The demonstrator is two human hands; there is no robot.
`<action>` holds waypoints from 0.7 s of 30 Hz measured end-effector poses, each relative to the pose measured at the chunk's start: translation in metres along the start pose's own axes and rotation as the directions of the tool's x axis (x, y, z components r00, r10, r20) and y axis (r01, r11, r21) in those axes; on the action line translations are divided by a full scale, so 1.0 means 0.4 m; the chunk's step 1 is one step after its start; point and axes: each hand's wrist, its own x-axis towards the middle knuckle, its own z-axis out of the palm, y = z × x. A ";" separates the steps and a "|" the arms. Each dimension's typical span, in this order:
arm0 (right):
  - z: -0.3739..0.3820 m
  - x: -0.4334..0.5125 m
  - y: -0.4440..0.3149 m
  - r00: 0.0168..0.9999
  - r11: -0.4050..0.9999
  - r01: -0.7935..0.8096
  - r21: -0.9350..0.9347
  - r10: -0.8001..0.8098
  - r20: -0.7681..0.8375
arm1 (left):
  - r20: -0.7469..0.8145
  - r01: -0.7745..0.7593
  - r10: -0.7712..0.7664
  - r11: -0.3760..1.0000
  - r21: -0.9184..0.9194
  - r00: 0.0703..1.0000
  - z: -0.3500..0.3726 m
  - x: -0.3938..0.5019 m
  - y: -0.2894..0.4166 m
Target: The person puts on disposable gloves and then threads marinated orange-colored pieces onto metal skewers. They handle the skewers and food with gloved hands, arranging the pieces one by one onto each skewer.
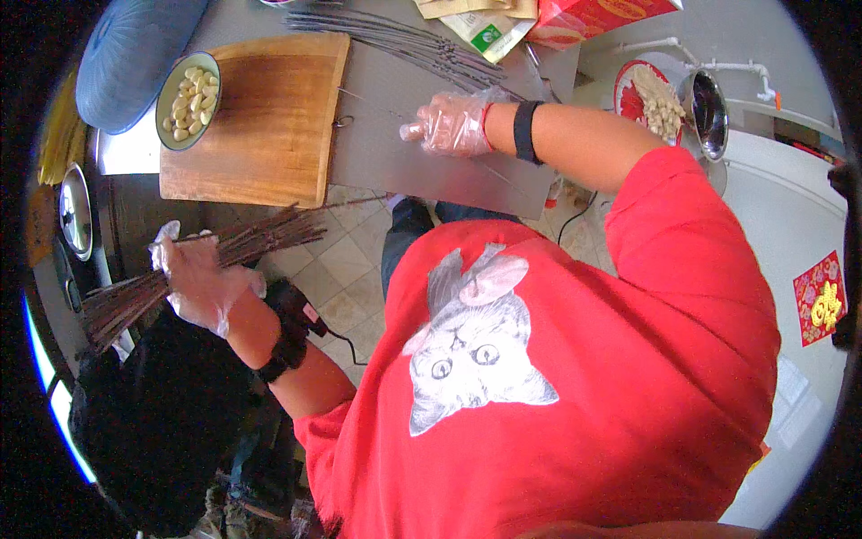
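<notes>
My left hand (202,279), in a clear plastic glove, grips a thick bundle of thin dark dry stalks (273,237) to the left of my body, below the cutting board. The bundle sticks out on both sides of the fist. My right hand (448,126), gloved the same way, is over the grey tabletop (397,165) with its fingers curled. A single thin stalk (363,98) runs towards the fingertips; whether they pinch it is unclear. More dark stalks (404,44) lie loosely spread on the table just beyond this hand.
A wooden cutting board (269,128) carries a bowl (161,128) of peeled garlic cloves (192,101). Beside it leans a large blue ribbed object (138,60). Paper packets (495,30) and a red box (592,20) are at the back. A red-rimmed basin (623,74) and metal bowl (707,114) stand right.
</notes>
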 end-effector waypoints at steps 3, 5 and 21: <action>0.040 -0.010 0.005 0.953 0.993 0.061 -0.106 -0.090 -0.288 | -0.150 0.145 -0.160 0.984 -0.107 0.976 -0.019 -0.043 0.005; 0.045 -0.036 0.010 0.940 0.977 0.058 -0.206 -0.123 -0.318 | -0.067 0.076 -0.090 0.979 -0.191 0.994 -0.034 -0.055 0.017; -0.221 -0.195 0.106 0.638 0.886 -0.326 0.328 0.463 -0.615 | 0.100 0.003 0.021 0.971 -0.240 0.995 -0.046 -0.032 0.015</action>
